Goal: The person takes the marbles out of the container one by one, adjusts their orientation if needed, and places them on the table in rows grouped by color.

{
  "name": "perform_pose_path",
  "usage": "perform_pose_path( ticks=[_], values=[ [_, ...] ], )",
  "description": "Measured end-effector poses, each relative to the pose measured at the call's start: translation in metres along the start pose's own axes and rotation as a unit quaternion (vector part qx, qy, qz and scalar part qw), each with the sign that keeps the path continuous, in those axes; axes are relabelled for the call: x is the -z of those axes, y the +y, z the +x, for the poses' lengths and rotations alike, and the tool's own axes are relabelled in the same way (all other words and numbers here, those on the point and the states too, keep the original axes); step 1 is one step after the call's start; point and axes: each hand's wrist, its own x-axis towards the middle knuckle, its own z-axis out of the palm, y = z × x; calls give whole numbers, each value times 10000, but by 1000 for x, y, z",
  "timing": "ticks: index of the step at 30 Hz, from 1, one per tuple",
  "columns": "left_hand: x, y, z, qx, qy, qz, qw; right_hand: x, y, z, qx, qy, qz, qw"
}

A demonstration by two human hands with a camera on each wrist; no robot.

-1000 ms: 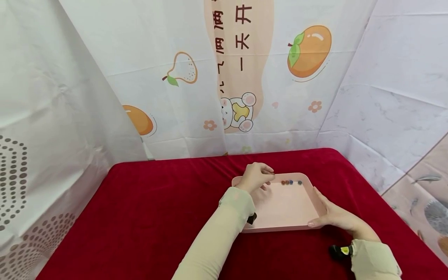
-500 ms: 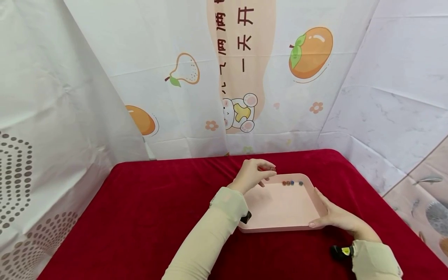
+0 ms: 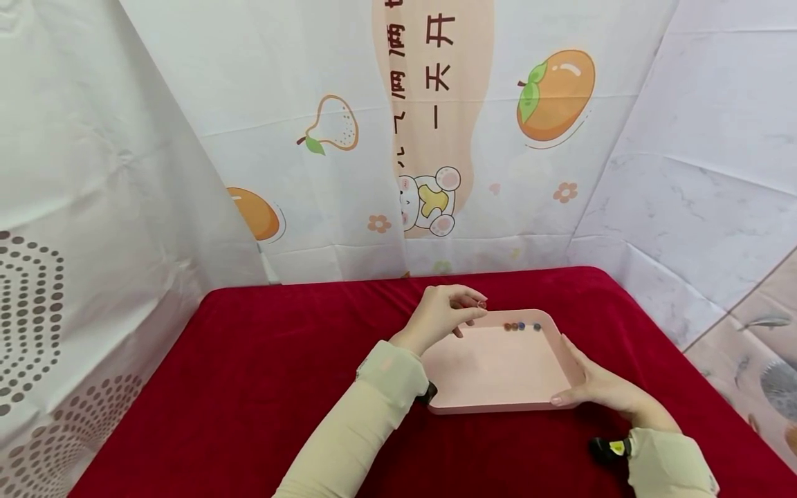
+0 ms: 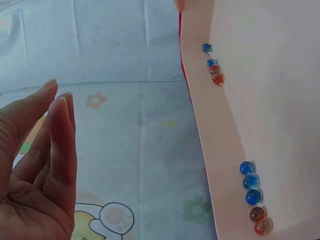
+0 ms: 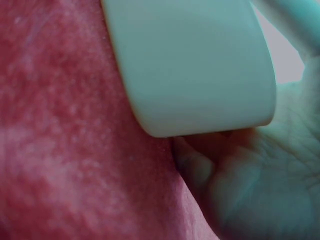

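Note:
Above the far left part of a pink tray [image 3: 504, 370], my left hand [image 3: 436, 317] pinches a reddish glass marble [image 3: 482, 304] between thumb and fingertips. In the left wrist view the marble is hidden behind the fingers [image 4: 62, 135]. My right hand [image 3: 600, 387] grips the tray's right side, thumb at the front corner and fingers along the side wall; the right wrist view shows the tray corner [image 5: 195, 75] against the palm. Along the far wall lie two groups of blue and red marbles, one with a blue marble [image 4: 253, 197], the other with a red marble [image 4: 218, 78].
A red cloth [image 3: 299, 373] covers the table under the tray. Behind it hangs a white curtain [image 3: 299, 200] printed with fruit, and pale sheets [image 3: 697, 173] close off the sides. Black straps with camera parts [image 3: 607, 449] sit at the wrists.
My left hand has risen and drawn left with the marble, away from the far wall of the tray. The right hand keeps its grip; the marbles in the tray look unmoved.

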Motion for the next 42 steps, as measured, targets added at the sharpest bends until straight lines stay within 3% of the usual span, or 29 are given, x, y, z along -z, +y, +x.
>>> perform_pose_path(
  ticks=[11, 23, 34, 42],
  values=[
    [8, -3, -21, -152, -26, 32, 9999, -1, 0, 0, -123, 30, -62, 9999],
    [14, -26, -49, 14, 232, -150, 9996, -1, 0, 0, -36, -21, -74, 10000],
    [24, -48, -68, 104, 487, -402, 9980, 1, 6, -3, 108, 41, -444, 9989],
    [32, -56, -78, 275, 442, -368, 9980, 2, 5, -3, -75, 39, -395, 9992]
  ],
)
